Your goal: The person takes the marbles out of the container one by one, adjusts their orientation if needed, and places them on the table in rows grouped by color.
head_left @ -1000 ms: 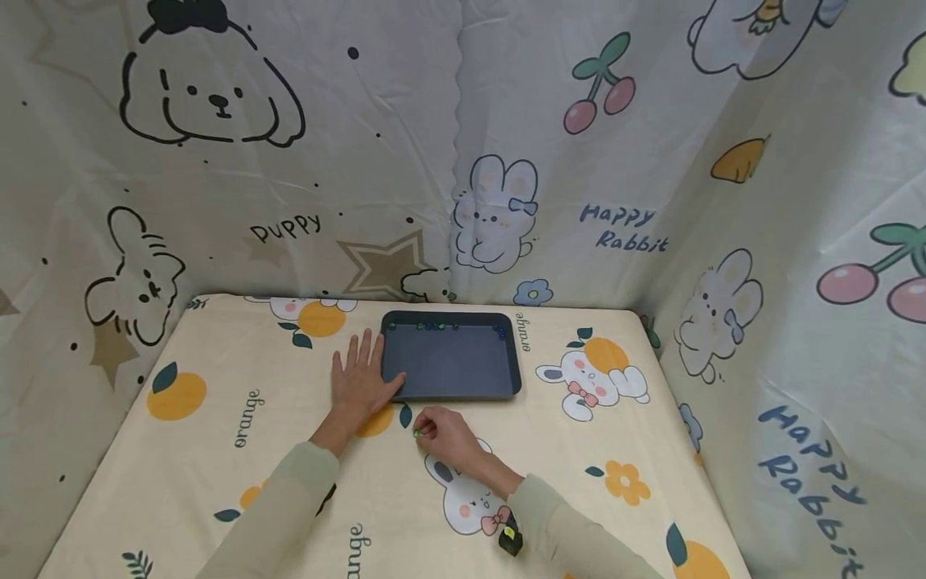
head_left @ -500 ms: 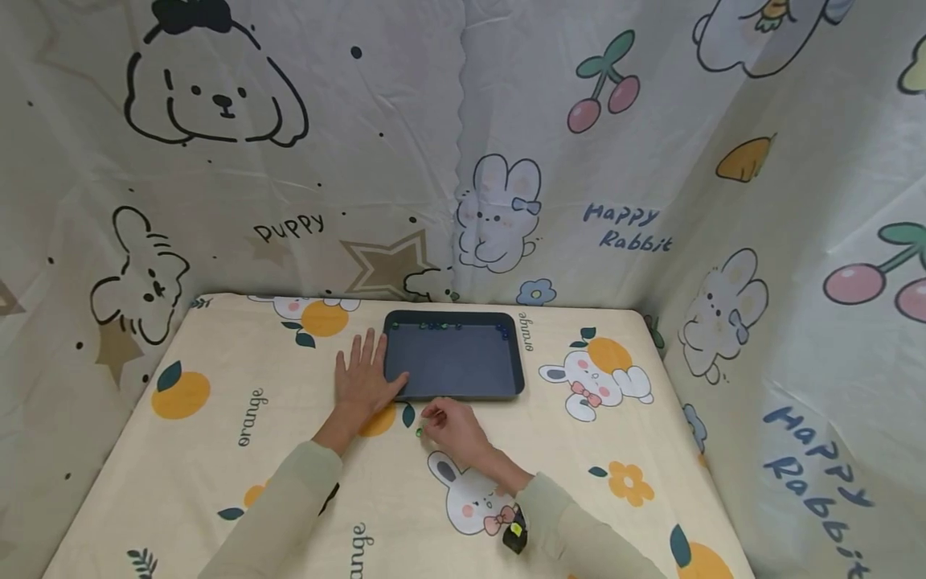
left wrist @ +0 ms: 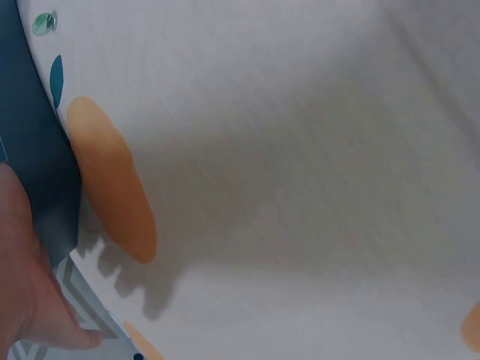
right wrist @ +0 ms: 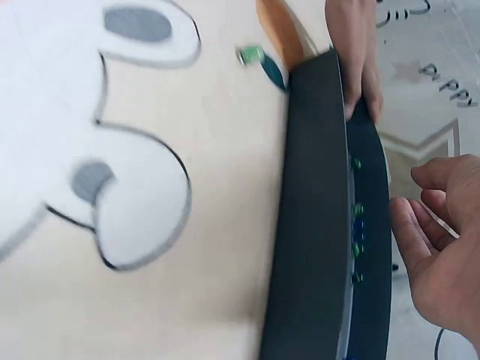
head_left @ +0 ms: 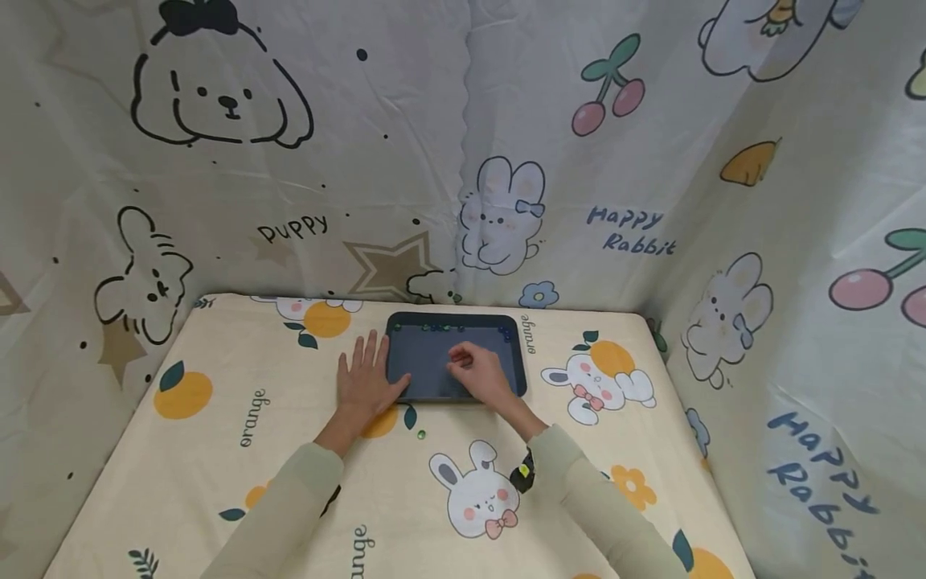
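My left hand (head_left: 364,388) lies spread against the left side of a dark rectangular tray (head_left: 419,363), its thumb at the near left corner. Over the tray's middle hovers my right hand (head_left: 481,374), fingers loosely curled; in the right wrist view a gap shows between thumb (right wrist: 442,174) and index finger, and nothing is visible there. A green glass marble (head_left: 422,434) sits on the patterned cloth just in front of the tray. Inside, several green marbles (right wrist: 357,210) line the far edge, and dark blue marbles (head_left: 506,332) gather in the far right corner.
The table is covered by a cream cloth (head_left: 289,466) printed with oranges and rabbits. Printed curtains (head_left: 405,121) rise behind it and at the sides. A small black device (head_left: 522,473) is strapped at the right wrist.
My right hand has let go of the green marble on the cloth, lifted, and moved forward over the tray. The left hand keeps its place on the tray's side.
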{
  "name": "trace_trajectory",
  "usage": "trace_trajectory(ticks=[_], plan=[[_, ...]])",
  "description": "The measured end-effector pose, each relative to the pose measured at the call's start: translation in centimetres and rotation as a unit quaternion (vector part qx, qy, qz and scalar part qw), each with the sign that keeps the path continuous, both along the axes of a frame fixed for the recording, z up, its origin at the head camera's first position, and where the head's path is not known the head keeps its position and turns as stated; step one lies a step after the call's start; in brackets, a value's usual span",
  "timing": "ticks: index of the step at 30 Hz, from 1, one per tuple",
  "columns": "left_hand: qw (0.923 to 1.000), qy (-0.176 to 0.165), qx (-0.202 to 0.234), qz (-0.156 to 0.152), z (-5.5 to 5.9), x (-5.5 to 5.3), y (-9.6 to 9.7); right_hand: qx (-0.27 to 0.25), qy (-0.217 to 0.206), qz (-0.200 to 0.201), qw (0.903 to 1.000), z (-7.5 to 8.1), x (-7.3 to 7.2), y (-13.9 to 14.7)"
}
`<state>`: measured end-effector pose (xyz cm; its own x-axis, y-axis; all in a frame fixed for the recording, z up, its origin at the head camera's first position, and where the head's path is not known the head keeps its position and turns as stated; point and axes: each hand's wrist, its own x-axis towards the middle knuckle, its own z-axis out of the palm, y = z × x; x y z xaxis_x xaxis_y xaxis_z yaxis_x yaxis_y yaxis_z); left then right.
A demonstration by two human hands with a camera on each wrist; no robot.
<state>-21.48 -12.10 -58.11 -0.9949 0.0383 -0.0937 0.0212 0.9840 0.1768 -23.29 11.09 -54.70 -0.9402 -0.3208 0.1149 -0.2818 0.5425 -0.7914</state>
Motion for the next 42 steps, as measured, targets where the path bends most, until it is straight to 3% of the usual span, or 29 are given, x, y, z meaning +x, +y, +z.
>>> trace_trajectory(ticks=[8, 17, 27, 38, 42], plan=[[1.0000, 0.005, 0.004, 0.004, -0.3, 0.4, -0.3, 0.039, 0.001, -0.068, 0.9969, -0.7, -4.1, 0.7], [0.9999, 0.011, 0.001, 0.012, -0.5, 0.3, -0.7, 0.067, 0.013, -0.108, 0.9918, -1.6, -6.8, -0.4], [0.9999, 0.008, -0.007, 0.001, -0.3, 0.1, -0.5, 0.125, -0.007, -0.101, 0.9870, -1.6, -8.0, -0.8], [0.9999, 0.006, -0.014, 0.001, -0.3, 0.1, -0.3, 0.166, 0.023, -0.061, 0.9840, -2.7, -8.2, -0.8], [0.9999, 0.004, -0.014, -0.001, -0.2, 0.1, -0.1, 0.172, 0.022, -0.065, 0.9827, -3.2, -8.1, -0.8]])
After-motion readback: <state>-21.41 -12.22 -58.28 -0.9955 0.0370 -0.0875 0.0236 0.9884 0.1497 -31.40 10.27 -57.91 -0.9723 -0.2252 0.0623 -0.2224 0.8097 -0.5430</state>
